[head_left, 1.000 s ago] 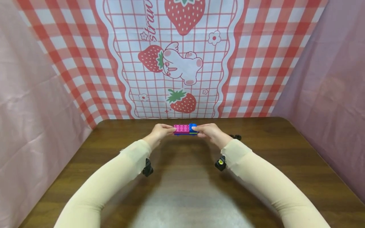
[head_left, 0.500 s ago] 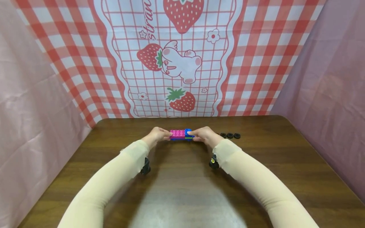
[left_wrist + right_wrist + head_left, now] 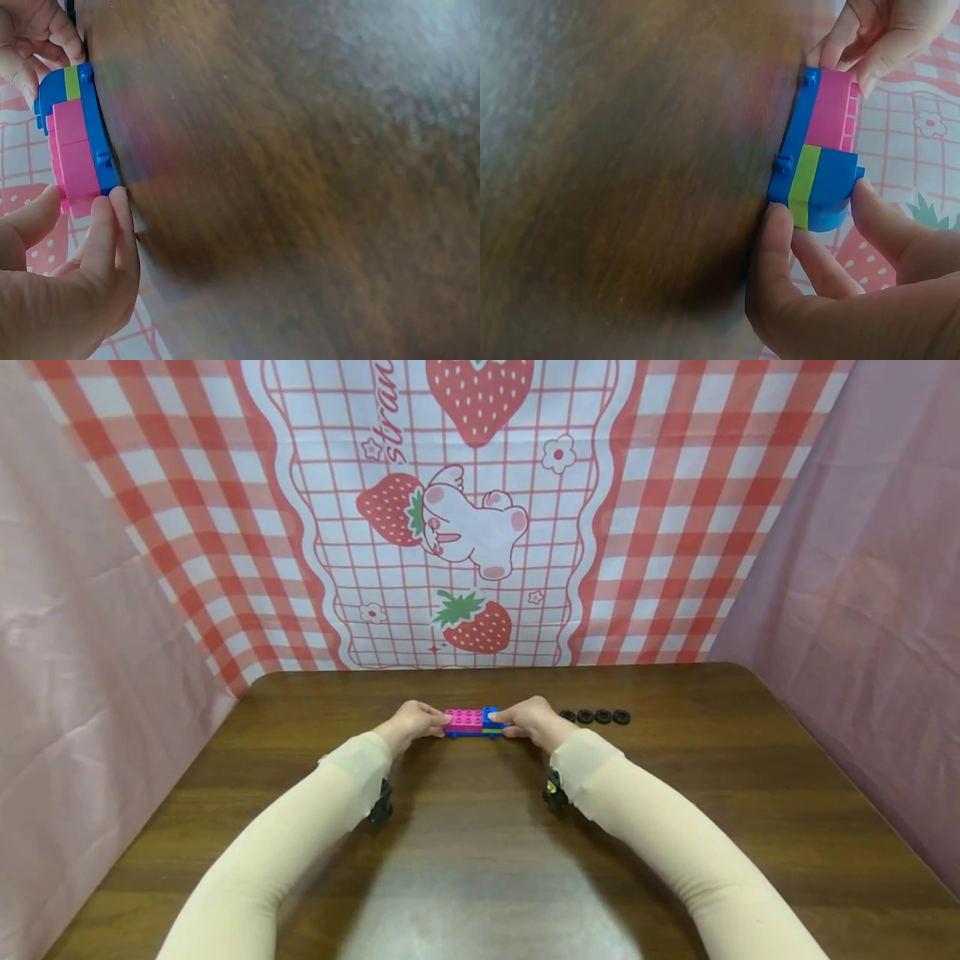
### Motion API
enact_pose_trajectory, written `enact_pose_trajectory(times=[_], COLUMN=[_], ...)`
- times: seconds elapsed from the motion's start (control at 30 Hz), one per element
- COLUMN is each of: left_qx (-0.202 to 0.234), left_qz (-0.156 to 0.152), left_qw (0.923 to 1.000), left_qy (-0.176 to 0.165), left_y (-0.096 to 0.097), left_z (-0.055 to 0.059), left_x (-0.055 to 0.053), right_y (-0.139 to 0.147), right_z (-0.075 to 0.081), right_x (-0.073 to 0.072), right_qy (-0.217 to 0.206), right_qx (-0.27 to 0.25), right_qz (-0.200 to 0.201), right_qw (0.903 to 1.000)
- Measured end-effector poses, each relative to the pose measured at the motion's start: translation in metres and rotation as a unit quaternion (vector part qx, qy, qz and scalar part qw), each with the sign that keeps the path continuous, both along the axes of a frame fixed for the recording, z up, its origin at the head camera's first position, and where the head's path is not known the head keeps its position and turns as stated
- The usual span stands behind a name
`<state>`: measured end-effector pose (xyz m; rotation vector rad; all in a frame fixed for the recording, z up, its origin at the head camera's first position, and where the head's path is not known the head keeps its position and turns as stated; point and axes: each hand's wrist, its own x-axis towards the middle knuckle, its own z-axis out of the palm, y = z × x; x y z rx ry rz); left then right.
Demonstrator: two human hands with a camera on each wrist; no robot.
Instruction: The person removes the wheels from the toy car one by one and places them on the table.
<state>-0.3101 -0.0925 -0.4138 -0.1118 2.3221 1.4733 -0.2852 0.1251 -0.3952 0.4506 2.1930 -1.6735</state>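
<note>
A building-block toy car body [image 3: 463, 721] is held level between the two hands near the back of the table. Its blue base [image 3: 95, 135] carries pink bricks [image 3: 829, 112] at one end; at the other, a blue rounded brick [image 3: 833, 184] sits on a lime-green layer [image 3: 804, 180]. Small blue pegs [image 3: 783, 163] stick out of the base's side. My left hand [image 3: 411, 724] pinches the pink end, thumb on top and fingers below. The blue end is gripped the same way by my right hand [image 3: 534, 720]. Whether the base touches the table cannot be told.
Several black toy wheels [image 3: 603, 717] lie in a row just right of my right hand, partly hidden by it. The brown wooden table [image 3: 480, 827] ends at a strawberry-print cloth [image 3: 337, 552] behind. Pink curtains [image 3: 847, 610] hang at both sides.
Both hands have lowered the car body toward the table and drawn it slightly left and nearer. More of the black wheels show beside my right hand now.
</note>
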Motion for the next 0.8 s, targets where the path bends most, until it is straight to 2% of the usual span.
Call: enact_pose_trajectory(times=[0.03, 0.07, 0.13, 0.17, 0.27, 0.37, 0.4, 0.43, 0.5, 0.6, 0.7, 0.77, 0.8], left_qx=[0.013, 0.028, 0.047, 0.061, 0.043, 0.037, 0.033, 0.043, 0.052, 0.061, 0.026, -0.008, -0.028], left_qz=[-0.006, -0.009, -0.019, -0.028, -0.024, -0.029, -0.025, -0.028, -0.038, -0.058, -0.069, -0.069, -0.061], left_qw=[0.9999, 0.9995, 0.9986, 0.9974, 0.9984, 0.9987, 0.9991, 0.9987, 0.9979, 0.9964, 0.9972, 0.9972, 0.9973], left_qy=[0.004, 0.007, 0.016, 0.024, 0.027, 0.018, 0.007, 0.001, -0.006, -0.002, 0.013, 0.029, 0.03], left_y=[-0.001, -0.004, -0.009, -0.014, -0.017, -0.02, -0.019, -0.021, -0.022, -0.024, -0.022, -0.02, -0.018], left_z=[-0.002, -0.01, -0.033, -0.05, -0.08, -0.09, -0.088, -0.089, -0.082, -0.067, -0.031, -0.002, 0.017], left_x=[-0.002, -0.009, -0.03, -0.044, -0.068, -0.079, -0.077, -0.08, -0.077, -0.066, -0.039, -0.016, -0.003], right_y=[0.0, 0.0, 0.0, 0.0, 0.0, 0.0, 0.0, 0.0, -0.001, 0.0, 0.004, 0.01, 0.013], right_z=[0.0, 0.0, -0.001, -0.001, 0.0, 0.0, 0.0, 0.0, 0.001, 0.005, 0.015, 0.023, 0.027], right_x=[0.0, -0.001, -0.002, -0.002, -0.002, -0.001, -0.001, -0.002, -0.002, -0.003, -0.003, -0.003, -0.003], right_qy=[0.0, -0.001, -0.003, -0.003, -0.005, -0.005, -0.006, -0.006, -0.004, 0.004, 0.026, 0.051, 0.067], right_qx=[-0.002, -0.002, -0.003, -0.002, 0.006, 0.015, 0.017, 0.017, 0.017, 0.009, 0.0, 0.009, 0.014], right_qz=[0.0, 0.001, 0.002, 0.004, 0.007, 0.008, 0.009, 0.009, 0.009, 0.011, 0.017, 0.03, 0.039], right_qw=[1.0, 1.0, 1.0, 1.0, 0.9999, 0.9998, 0.9998, 0.9998, 0.9998, 0.9999, 0.9995, 0.9982, 0.9969])
